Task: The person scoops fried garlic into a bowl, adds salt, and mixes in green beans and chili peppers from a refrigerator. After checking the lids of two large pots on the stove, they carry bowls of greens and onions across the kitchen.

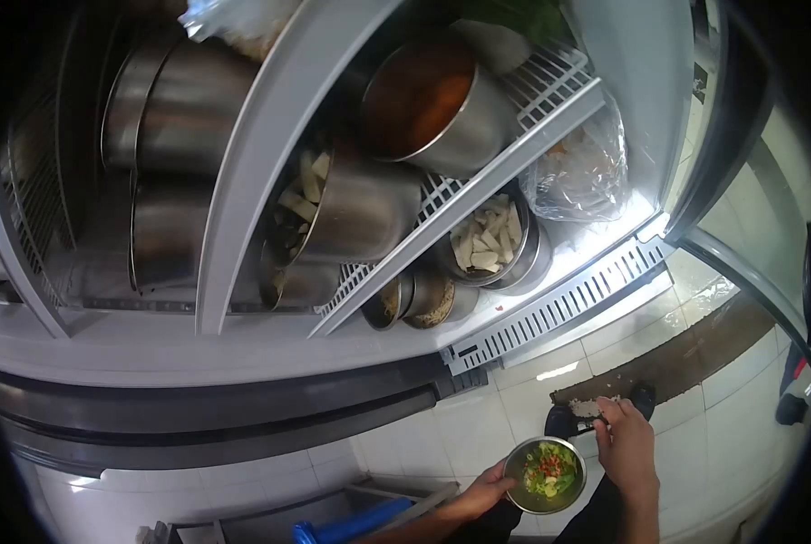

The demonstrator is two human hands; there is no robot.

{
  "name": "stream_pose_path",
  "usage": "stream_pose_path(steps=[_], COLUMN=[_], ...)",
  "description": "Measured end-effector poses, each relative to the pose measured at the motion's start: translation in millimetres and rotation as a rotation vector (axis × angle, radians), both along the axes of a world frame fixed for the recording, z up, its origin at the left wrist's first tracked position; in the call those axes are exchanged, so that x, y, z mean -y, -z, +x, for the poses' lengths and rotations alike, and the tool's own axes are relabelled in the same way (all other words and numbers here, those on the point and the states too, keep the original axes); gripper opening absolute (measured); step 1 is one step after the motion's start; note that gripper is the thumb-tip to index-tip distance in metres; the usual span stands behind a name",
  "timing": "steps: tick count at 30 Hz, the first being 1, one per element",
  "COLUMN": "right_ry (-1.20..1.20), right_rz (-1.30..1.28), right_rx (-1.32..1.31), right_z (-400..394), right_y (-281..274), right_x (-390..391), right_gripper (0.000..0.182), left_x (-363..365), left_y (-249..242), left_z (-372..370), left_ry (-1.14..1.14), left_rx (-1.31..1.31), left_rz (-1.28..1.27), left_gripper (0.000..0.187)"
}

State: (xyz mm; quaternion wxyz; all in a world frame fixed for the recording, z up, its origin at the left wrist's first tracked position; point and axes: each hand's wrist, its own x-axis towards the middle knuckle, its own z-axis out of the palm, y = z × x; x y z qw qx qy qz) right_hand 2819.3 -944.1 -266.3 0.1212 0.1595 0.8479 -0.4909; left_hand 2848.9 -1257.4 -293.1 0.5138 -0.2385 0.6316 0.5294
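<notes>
Near fridge shelves [460, 209] crowded with steel pots [373, 213], the left hand [483, 490] gripped a round bowl [517, 464], mouth upward, while the right hand [629, 446] had fingers slightly apart.

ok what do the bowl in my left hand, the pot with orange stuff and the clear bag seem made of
The bowl: probably stainless steel, fairly smooth, judging by its grey sheen and bright rim.
The pot: likely steel too, brushed or dulled; its grey wall shows soft, blurry reflections.
The clear bag: seemingly thin plastic film, glossy, as the creases and highlights suggest.
</notes>
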Motion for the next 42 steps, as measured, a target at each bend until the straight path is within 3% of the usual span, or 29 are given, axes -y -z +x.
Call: stream_pose_path(steps=[4,8,12,14,16,18,21,25,29,32,36,39,40,42], right_ry=[0.066,0.145,0.283,0.346,0.483,0.5,0.527,0.509,0.702,0.777,0.804,0.802,0.729,0.712], right_rz=[0.0,0.016,-0.105,-0.061,-0.187,-0.012,0.297,0.412,0.302,0.207,-0.136,-0.556,-0.937,-1.228], right_rx=[0.02,-0.22,-0.402,-0.498,-0.769,-0.864,-0.594,-0.541,-0.841,-0.922,-1.046,-1.097,-1.027,-1.028], right_z=[12,10,-55,-105,-160,-214,-271,-298,-289,-287,-276,-263,-255,-239], right_y=[20,20,-65,-121,-165,-200,-227,-227,-241,-227,-204,-193,-192,-195], right_x=[-4,-11,-30,-41,-45,-57,-69,-75,-61,-60,-58,-54,-56,-61], right_gripper=[0.034,0.029,0.032,0.034,0.038,0.041,0.039,0.02,0.012,0.011,0.018,0.018,0.021,0.021], left_x=[-7,-36,-31,-39,-50,-47,-34,-23,-9,3,14,15,14,8], left_y=[12,-11,-8,-33,-67,-81,-93,-126,-146,-152,-150,-148,-149,-156], left_z=[-1,-20,-16,-24,-35,-31,-27,-30,-28,-21,-8,-7,-6,-7], left_ry=[0.05,0.16,0.066,0.089,0.087,0.009,-0.072,-0.093,-0.125,-0.133,-0.138,-0.112,-0.097,-0.11], left_rx=[-0.047,-0.058,-0.105,-0.059,-0.046,-0.125,-0.141,-0.176,-0.176,-0.184,-0.172,-0.168,-0.169,-0.171], left_rz=[0.066,0.022,0.108,0.037,0.006,0.07,0.108,0.077,0.068,0.069,0.1,0.132,0.138,0.145], left_gripper=[0.056,0.06,0.058,0.056,0.052,0.051,0.05,0.047,0.046,0.046,0.046,0.046,0.046,0.046])
